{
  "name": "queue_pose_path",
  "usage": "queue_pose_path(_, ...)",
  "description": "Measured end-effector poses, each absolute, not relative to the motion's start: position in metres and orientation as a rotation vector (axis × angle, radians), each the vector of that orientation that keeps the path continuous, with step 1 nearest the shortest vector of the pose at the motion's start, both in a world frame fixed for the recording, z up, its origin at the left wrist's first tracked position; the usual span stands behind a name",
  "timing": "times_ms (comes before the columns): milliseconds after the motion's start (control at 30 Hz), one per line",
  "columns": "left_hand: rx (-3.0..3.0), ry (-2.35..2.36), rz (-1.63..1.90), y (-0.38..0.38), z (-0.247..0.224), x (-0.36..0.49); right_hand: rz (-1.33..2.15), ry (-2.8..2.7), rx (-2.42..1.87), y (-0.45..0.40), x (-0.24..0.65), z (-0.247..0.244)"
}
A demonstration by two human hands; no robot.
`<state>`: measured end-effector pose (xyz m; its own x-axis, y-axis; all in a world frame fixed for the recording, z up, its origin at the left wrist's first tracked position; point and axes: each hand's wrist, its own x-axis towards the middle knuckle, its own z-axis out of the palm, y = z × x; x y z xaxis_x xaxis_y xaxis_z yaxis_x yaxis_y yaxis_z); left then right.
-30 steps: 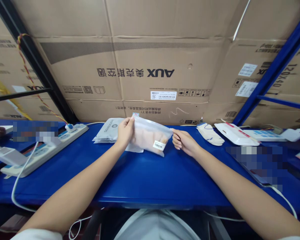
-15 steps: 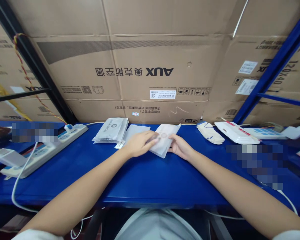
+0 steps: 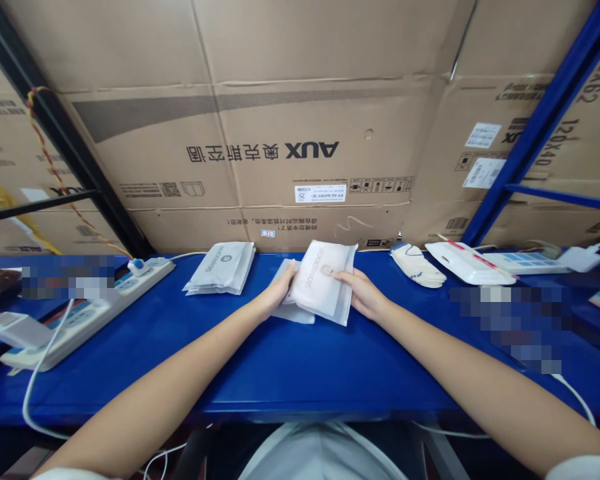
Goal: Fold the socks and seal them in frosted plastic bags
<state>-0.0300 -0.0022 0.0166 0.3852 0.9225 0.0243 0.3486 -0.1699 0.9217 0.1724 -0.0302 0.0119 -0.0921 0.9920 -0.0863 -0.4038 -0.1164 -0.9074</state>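
Between my hands, above the blue tabletop, is a frosted white pouch (image 3: 323,277) with faint printed lettering and a round logo. My right hand (image 3: 364,292) pinches its right edge, thumb on top and the other fingers underneath. A second pale pouch (image 3: 295,313) lies partly under the first, tilted the other way. My left hand (image 3: 279,290) is closed on this lower one, and its fingertips also come up against the left edge of the upper pouch. Farther left, a small stack of similar pouches (image 3: 223,267) with dark print rests on the table.
A power strip (image 3: 145,280) with plugs and a white charger (image 3: 17,330) runs along the left. Folded cream gloves (image 3: 417,267), a white tray-like item (image 3: 470,263) and another power strip (image 3: 525,263) lie right. Cardboard (image 3: 260,107) stands behind the blue table (image 3: 330,387).
My left hand has taken hold of the pouch that lay beside the stack and brought it right, partly under the other. The right-hand pouch now shows its lettering.
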Motion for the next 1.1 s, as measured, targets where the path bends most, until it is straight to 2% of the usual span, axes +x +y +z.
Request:
queue_pose_path(100, 1.406, 0.862, 0.797, -0.015, 0.017, -0.020, 1.481, -1.056, -0.927, -0.033, 0.169, 0.011)
queue_pose_path(233, 1.281, 0.938, 0.858, -0.010, 0.016, -0.026, 1.318, -1.180, -1.120, -0.023, 0.175, 0.006)
queue_pose_path(333, 1.454, 1.216, 0.919, 0.008, 0.025, -0.047, 1.158, -1.312, -1.261, -0.012, 0.188, 0.003)
queue_pose_path(433, 1.812, 1.696, 0.919, 0.021, 0.035, -0.069, 0.725, -1.618, -1.406, -0.010, 0.199, 0.003)
queue_pose_path(533, 2.265, 1.912, 0.888, 0.019, 0.033, -0.074, 0.453, -1.848, -1.518, -0.016, 0.200, 0.002)
queue_pose_path(700, 2.677, 1.690, 0.513, 0.004, 0.013, -0.051, 0.452, -2.114, -1.421, -0.027, 0.188, 0.000)
queue_pose_path(833, 2.624, 1.760, 0.296, 0.002, 0.010, -0.046, 0.436, -2.177, -1.342, -0.027, 0.186, 0.001)
queue_pose_path(1100, 2.390, 2.046, -0.042, 0.013, 0.028, -0.063, 0.376, -2.002, -1.477, -0.011, 0.205, -0.003)
